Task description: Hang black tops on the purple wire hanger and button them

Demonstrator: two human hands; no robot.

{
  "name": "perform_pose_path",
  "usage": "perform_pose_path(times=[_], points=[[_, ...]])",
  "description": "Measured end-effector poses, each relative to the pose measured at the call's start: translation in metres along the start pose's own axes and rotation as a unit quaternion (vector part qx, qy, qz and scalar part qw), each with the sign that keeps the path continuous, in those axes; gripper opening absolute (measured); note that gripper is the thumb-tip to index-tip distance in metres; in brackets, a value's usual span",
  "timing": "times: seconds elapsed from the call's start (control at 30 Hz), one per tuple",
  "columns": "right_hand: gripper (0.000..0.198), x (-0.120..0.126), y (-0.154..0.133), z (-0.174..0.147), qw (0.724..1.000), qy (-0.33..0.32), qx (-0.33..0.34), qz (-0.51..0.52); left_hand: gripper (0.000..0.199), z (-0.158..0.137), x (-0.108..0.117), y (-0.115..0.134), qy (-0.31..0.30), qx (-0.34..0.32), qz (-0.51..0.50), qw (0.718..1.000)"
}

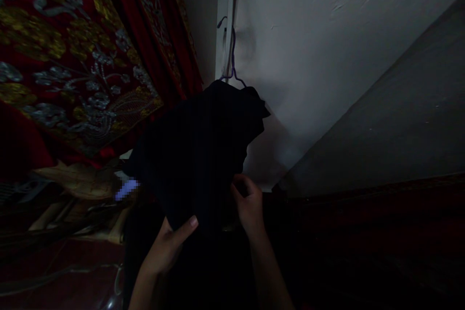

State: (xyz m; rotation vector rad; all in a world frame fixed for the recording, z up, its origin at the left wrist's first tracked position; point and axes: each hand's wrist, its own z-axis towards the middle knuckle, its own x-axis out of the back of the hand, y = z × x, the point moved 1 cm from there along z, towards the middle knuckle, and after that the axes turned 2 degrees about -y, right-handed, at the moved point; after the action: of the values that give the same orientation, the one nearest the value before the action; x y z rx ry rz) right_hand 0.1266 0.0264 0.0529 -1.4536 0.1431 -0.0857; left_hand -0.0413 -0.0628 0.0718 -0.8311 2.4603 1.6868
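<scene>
A dark garment (203, 145) hangs from a purple wire hanger (233, 60) in front of me; in this dim light I cannot tell its kind. My left hand (169, 244) grips its lower left edge, the thumb lying on the front of the cloth and the fingers behind it. At the garment's right edge, my right hand (250, 203) is bent with thumb and fingertips pinched on the cloth. The fingertips of that hand are partly hidden behind the dark fabric.
Red cloth embroidered in gold and silver (83, 58) hangs at the left. A pale vertical frame (224, 19) with a hook stands behind the hanger, beside a whitish wall (308, 34). Woven items (76, 181) lie low at the left above a reddish floor (47, 271).
</scene>
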Motion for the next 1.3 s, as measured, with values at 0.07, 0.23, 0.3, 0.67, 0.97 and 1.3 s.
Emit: perform_pose_path(times=[0.07, 0.23, 0.3, 0.67, 0.97, 1.3], points=[[0.016, 0.001, -0.001, -0.003, 1.0, -0.014, 0.005, -0.001, 0.081, -0.006, -0.003, 0.002, -0.006, 0.01, 0.006, 1.0], [0.013, 0.0, -0.005, -0.007, 0.997, -0.073, 0.004, 0.018, 0.071, -0.016, -0.01, 0.005, -0.028, 0.033, 0.01, 0.999], [0.011, 0.0, -0.005, -0.007, 0.996, -0.083, -0.003, 0.025, 0.071, -0.017, -0.011, 0.004, -0.028, 0.032, 0.012, 0.999], [0.022, 0.009, -0.003, -0.003, 0.992, -0.09, -0.058, 0.068, 0.048, 0.03, 0.03, 0.022, 0.156, -0.076, 0.005, 0.985], [0.018, -0.003, -0.011, -0.01, 0.985, -0.071, -0.099, 0.119, 0.033, 0.044, 0.02, -0.004, 0.121, -0.405, 0.191, 0.886], [0.019, 0.001, -0.016, -0.014, 0.986, -0.107, -0.066, 0.109, 0.012, 0.058, -0.053, -0.019, -0.118, -0.433, 0.314, 0.837]])
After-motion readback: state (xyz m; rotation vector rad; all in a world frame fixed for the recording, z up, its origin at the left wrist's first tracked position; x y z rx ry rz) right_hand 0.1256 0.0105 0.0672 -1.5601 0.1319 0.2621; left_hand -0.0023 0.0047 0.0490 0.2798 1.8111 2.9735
